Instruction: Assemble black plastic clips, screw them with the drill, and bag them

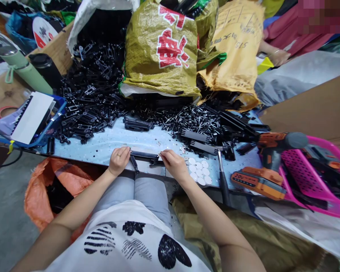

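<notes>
A long black plastic strip (144,154) lies along the near edge of the pale blue worktop (107,145). My left hand (118,160) is closed on its left end, a ring on one finger. My right hand (174,163) is closed at the strip's right end, pinching something small and pale that I cannot make out. A second black piece (134,164) angles down from the strip between my hands.
Heaps of black plastic parts (92,94) and pins (192,121) cover the back of the worktop, under yellow sacks (161,49). An orange cordless drill (268,166), a hammer (222,177), white discs (198,170) and a pink basket (314,173) lie right. Another person's hand (280,56) rests far right.
</notes>
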Available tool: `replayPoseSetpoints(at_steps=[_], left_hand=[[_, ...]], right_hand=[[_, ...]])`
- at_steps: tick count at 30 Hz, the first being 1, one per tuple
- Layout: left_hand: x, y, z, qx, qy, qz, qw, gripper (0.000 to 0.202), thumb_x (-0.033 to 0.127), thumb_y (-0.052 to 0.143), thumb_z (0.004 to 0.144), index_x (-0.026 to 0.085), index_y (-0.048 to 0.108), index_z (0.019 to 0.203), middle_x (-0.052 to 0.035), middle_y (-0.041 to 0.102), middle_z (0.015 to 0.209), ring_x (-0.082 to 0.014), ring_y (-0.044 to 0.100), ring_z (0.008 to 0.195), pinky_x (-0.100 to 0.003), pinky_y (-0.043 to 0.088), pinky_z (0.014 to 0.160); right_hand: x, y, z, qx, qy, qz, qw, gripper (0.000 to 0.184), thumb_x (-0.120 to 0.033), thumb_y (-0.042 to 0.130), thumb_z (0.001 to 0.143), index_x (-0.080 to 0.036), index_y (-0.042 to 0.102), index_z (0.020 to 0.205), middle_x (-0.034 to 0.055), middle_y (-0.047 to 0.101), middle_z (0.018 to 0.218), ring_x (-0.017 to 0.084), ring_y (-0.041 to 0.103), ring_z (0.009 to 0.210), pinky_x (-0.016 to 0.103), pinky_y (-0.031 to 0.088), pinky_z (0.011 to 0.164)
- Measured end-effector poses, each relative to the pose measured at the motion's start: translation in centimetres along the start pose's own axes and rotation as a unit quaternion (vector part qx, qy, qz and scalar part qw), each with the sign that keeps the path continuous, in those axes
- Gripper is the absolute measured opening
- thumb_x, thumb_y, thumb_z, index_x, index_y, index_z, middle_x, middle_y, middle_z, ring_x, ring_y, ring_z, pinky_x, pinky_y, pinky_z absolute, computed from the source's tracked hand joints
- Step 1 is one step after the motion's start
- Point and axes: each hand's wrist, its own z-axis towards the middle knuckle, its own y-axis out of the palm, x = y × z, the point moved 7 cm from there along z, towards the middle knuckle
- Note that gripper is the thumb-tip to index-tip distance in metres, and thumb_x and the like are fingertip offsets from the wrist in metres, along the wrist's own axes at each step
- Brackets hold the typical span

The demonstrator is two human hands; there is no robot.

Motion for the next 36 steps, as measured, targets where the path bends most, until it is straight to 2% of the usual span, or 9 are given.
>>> replayPoseSetpoints(at_steps=[4,11,17,22,26,28,30,33,36], left_hand=[[0.3,0.0,0.4,-0.052,0.023,-0.011,0.998,0.019,0.026,0.052,0.088,0.018,0.063,0.102,-0.0143,0.069,0.095,-0.0247,0.067,0.091,-0.043,0.053,0.081],[1.4,0.2,0.2,-0.101,0.097,0.011,0.990,0.021,0.026,0.050,0.089,0.016,0.063,0.103,-0.0157,0.068,0.102,-0.0249,0.065,0.098,-0.042,0.053,0.081],[1.4,0.4,0.3,-0.162,0.112,-0.007,0.980,0.023,0.024,0.048,0.090,0.016,0.062,0.105,-0.0156,0.068,0.106,-0.0246,0.064,0.101,-0.042,0.051,0.084],[1.5,0.0,0.3,-0.147,0.108,0.012,0.983,0.024,0.023,0.049,0.088,0.017,0.062,0.108,-0.0157,0.067,0.109,-0.0260,0.064,0.102,-0.043,0.049,0.083],[1.3,0.0,0.0,-0.146,0.105,0.035,0.983,0.025,0.023,0.050,0.087,0.019,0.062,0.108,-0.0141,0.067,0.110,-0.0268,0.062,0.105,-0.044,0.046,0.086],[1.7,0.2,0.1,-0.146,0.105,0.048,0.982,0.026,0.025,0.050,0.086,0.020,0.062,0.110,-0.0128,0.066,0.112,-0.0278,0.060,0.109,-0.047,0.043,0.091],[3.3,0.9,0.5,-0.165,0.134,0.051,0.976,0.028,0.026,0.050,0.087,0.021,0.060,0.112,-0.0113,0.064,0.116,-0.0279,0.056,0.114,-0.049,0.037,0.097],[6.6,3.3,1.4,-0.246,0.180,0.054,0.951,0.037,0.032,0.052,0.087,0.016,0.054,0.120,-0.0141,0.059,0.121,-0.0286,0.052,0.117,-0.046,0.033,0.100],[8.3,6.0,2.6,-0.332,0.131,0.090,0.930,0.051,0.045,0.060,0.081,0.010,0.051,0.117,-0.0160,0.062,0.108,-0.0289,0.055,0.103,-0.040,0.038,0.087]], right_hand=[[0.0,-0.1,0.0,0.000,-0.003,-0.002,1.000,0.022,-0.028,0.040,0.096,-0.021,0.061,0.095,0.0071,0.067,0.095,0.016,0.064,0.087,0.026,0.052,0.073],[-0.2,-0.2,0.4,-0.007,-0.020,-0.008,1.000,0.022,-0.026,0.041,0.095,-0.020,0.062,0.095,0.0067,0.068,0.095,0.015,0.064,0.084,0.025,0.050,0.070],[-0.3,0.0,0.3,-0.025,-0.055,-0.012,0.998,0.021,-0.024,0.043,0.095,-0.021,0.064,0.096,0.0054,0.069,0.095,0.014,0.065,0.083,0.024,0.052,0.071],[0.1,0.2,0.1,-0.014,-0.074,-0.009,0.997,0.023,-0.022,0.043,0.094,-0.020,0.065,0.098,0.0066,0.070,0.098,0.015,0.066,0.088,0.025,0.054,0.077],[0.6,1.0,0.1,-0.055,-0.083,0.015,0.995,0.025,-0.022,0.042,0.094,-0.022,0.065,0.103,0.0067,0.069,0.101,0.015,0.066,0.091,0.028,0.055,0.080],[0.9,1.2,0.1,-0.054,-0.092,0.030,0.994,0.025,-0.021,0.043,0.094,-0.022,0.065,0.105,0.0070,0.069,0.101,0.016,0.065,0.092,0.030,0.054,0.082],[1.3,1.4,0.0,-0.045,-0.103,0.052,0.992,0.023,-0.023,0.047,0.093,-0.022,0.063,0.108,0.0075,0.069,0.104,0.016,0.064,0.094,0.032,0.053,0.084],[1.9,2.2,-0.8,-0.044,-0.111,0.076,0.990,0.031,-0.031,0.055,0.089,-0.022,0.058,0.119,0.0106,0.064,0.116,0.019,0.062,0.100,0.036,0.052,0.085],[2.7,3.2,-2.3,-0.021,-0.091,0.081,0.992,0.042,-0.035,0.058,0.087,-0.021,0.052,0.127,0.0126,0.062,0.119,0.021,0.061,0.104,0.038,0.053,0.084]])
